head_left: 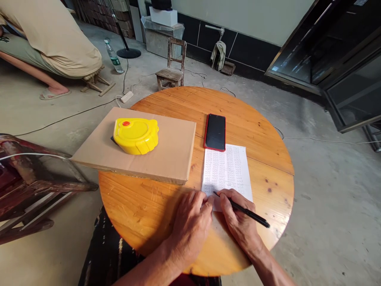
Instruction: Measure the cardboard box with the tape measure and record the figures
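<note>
My right hand (238, 218) grips a black pen (247, 211) with its tip on the lower edge of a white sheet (226, 169) covered in rows of small writing. Beside it my left hand (190, 222) lies on the round wooden table (166, 206), fingers curled, fingertips pressing the sheet's bottom left corner. A black phone in a red case (215, 132) lies face up just above the sheet. To the left, a yellow tape measure (135, 135) sits on a flat cardboard piece (172, 159) that overhangs the table's left edge.
A dark red wooden chair (32, 186) stands at the left. Beyond the table are a small wooden chair (172, 65), a water bottle (114, 56), a fan base (128, 52) and cables on the concrete floor. Another person (50, 35) sits at the top left.
</note>
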`<state>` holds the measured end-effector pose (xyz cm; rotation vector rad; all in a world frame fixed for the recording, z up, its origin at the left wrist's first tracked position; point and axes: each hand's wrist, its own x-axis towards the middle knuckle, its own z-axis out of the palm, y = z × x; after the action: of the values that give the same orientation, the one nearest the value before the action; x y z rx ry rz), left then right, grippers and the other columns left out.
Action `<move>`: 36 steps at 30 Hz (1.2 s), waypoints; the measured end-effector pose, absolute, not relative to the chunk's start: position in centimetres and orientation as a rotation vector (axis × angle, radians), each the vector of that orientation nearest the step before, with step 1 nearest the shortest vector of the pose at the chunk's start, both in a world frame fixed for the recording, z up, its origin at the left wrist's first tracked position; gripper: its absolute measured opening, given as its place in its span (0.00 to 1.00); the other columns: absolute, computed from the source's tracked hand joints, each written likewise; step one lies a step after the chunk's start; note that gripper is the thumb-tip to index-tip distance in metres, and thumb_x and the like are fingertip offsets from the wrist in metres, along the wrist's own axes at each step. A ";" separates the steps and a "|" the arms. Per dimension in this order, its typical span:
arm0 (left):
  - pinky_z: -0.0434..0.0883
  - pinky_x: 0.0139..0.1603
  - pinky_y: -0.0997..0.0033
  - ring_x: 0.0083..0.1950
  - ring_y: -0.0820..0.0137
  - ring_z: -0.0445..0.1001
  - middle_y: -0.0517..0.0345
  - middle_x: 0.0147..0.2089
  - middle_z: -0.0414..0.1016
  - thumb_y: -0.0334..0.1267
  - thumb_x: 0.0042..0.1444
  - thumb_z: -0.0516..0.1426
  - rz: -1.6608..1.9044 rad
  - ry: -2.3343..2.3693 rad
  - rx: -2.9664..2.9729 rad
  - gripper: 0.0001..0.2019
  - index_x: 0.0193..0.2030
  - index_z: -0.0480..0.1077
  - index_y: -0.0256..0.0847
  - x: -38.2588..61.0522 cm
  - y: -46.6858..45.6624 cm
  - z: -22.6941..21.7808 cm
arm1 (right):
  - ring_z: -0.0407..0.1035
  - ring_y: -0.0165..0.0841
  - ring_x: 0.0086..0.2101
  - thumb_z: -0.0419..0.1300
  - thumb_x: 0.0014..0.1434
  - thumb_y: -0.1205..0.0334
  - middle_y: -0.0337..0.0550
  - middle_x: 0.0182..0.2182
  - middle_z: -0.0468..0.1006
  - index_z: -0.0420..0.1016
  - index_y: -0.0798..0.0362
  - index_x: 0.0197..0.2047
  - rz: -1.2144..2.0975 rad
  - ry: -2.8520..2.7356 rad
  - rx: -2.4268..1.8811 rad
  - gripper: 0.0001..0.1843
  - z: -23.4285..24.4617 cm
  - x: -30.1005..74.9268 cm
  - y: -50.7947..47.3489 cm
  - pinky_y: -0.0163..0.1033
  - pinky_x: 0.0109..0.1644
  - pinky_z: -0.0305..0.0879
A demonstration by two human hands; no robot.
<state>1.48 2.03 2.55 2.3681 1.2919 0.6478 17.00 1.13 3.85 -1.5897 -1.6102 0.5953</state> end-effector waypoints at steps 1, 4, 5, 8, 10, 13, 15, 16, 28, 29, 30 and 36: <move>0.72 0.40 0.56 0.40 0.60 0.70 0.51 0.39 0.71 0.23 0.57 0.50 0.648 1.290 2.364 0.16 0.46 0.74 0.40 1.5 2.0 2.6 | 0.67 0.28 0.26 0.54 0.67 0.65 0.35 0.27 0.75 0.74 0.51 0.34 0.590 -1.615 -1.595 0.10 3.8 17.0 1.1 0.33 0.32 0.62; 0.72 0.40 0.56 0.40 0.60 0.70 0.51 0.39 0.71 0.22 0.56 0.50 0.650 1.290 2.357 0.17 0.46 0.74 0.39 1.5 2.1 2.6 | 0.67 0.28 0.26 0.54 0.67 0.64 0.35 0.27 0.75 0.73 0.51 0.34 0.594 -1.625 -1.597 0.10 3.9 17.0 1.1 0.33 0.32 0.62; 0.72 0.40 0.56 0.40 0.60 0.70 0.51 0.39 0.71 0.22 0.56 0.50 0.650 1.290 2.357 0.17 0.46 0.74 0.39 1.5 2.1 2.6 | 0.67 0.28 0.26 0.54 0.67 0.64 0.35 0.27 0.75 0.73 0.51 0.34 0.599 -1.627 -1.591 0.10 3.9 17.0 1.1 0.33 0.32 0.62; 0.73 0.40 0.56 0.40 0.59 0.70 0.51 0.39 0.71 0.23 0.57 0.50 0.645 1.291 2.360 0.15 0.45 0.74 0.39 1.4 2.1 2.6 | 0.67 0.28 0.26 0.55 0.67 0.64 0.34 0.27 0.75 0.73 0.51 0.34 0.607 -1.617 -1.575 0.09 4.0 17.1 1.1 0.33 0.32 0.62; 0.73 0.40 0.56 0.40 0.60 0.70 0.51 0.39 0.71 0.23 0.57 0.50 0.645 1.293 2.362 0.14 0.44 0.74 0.39 1.4 2.1 2.6 | 0.67 0.28 0.25 0.55 0.67 0.64 0.34 0.27 0.75 0.74 0.51 0.34 0.603 -1.600 -1.574 0.09 4.0 17.1 1.1 0.33 0.32 0.62; 0.73 0.40 0.56 0.40 0.60 0.70 0.51 0.39 0.71 0.24 0.58 0.50 0.647 1.294 2.364 0.14 0.44 0.74 0.39 1.4 2.1 2.6 | 0.67 0.28 0.26 0.55 0.67 0.64 0.35 0.27 0.76 0.74 0.51 0.35 0.605 -1.603 -1.575 0.09 4.0 17.1 1.2 0.33 0.32 0.63; 0.73 0.40 0.56 0.40 0.60 0.70 0.51 0.39 0.72 0.24 0.58 0.50 0.644 1.296 2.364 0.14 0.45 0.74 0.39 1.4 2.1 2.6 | 0.68 0.28 0.26 0.55 0.67 0.64 0.36 0.28 0.76 0.74 0.51 0.34 0.601 -1.615 -1.575 0.10 4.0 17.0 1.3 0.33 0.32 0.63; 0.73 0.40 0.56 0.40 0.60 0.70 0.51 0.39 0.72 0.24 0.58 0.51 0.642 1.295 2.364 0.15 0.45 0.74 0.39 1.4 2.1 2.6 | 0.68 0.29 0.26 0.55 0.67 0.64 0.36 0.27 0.76 0.74 0.51 0.34 0.596 -1.623 -1.579 0.10 4.0 17.0 1.3 0.33 0.33 0.63; 0.74 0.42 0.56 0.42 0.59 0.72 0.51 0.41 0.72 0.24 0.57 0.52 0.524 1.269 2.372 0.15 0.48 0.73 0.39 1.5 2.5 3.2 | 0.65 0.30 0.23 0.55 0.66 0.60 0.36 0.24 0.74 0.76 0.52 0.34 0.624 -1.452 -1.608 0.12 3.4 17.5 0.8 0.34 0.27 0.60; 0.74 0.42 0.57 0.42 0.59 0.72 0.51 0.41 0.72 0.24 0.57 0.52 0.503 1.264 2.375 0.15 0.48 0.73 0.40 1.5 2.6 3.3 | 0.66 0.30 0.23 0.55 0.66 0.60 0.37 0.24 0.75 0.76 0.52 0.34 0.620 -1.443 -1.609 0.12 3.4 17.5 0.8 0.34 0.27 0.60; 0.74 0.42 0.57 0.42 0.60 0.72 0.51 0.41 0.72 0.24 0.58 0.52 0.489 1.263 2.377 0.15 0.48 0.73 0.40 1.5 2.6 3.4 | 0.66 0.30 0.24 0.55 0.66 0.60 0.37 0.24 0.75 0.76 0.52 0.33 0.618 -1.436 -1.608 0.12 3.4 17.5 0.9 0.34 0.27 0.61; 0.74 0.40 0.57 0.41 0.60 0.72 0.52 0.39 0.72 0.24 0.57 0.52 0.545 1.275 2.398 0.16 0.48 0.73 0.40 1.5 2.8 3.2 | 0.67 0.30 0.26 0.55 0.65 0.60 0.37 0.25 0.77 0.77 0.52 0.33 0.628 -1.437 -1.609 0.12 3.5 17.4 1.0 0.33 0.31 0.63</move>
<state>1.54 2.78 3.22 2.3975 1.2750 0.5447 17.42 1.00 3.52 -1.6089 -1.4374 0.6277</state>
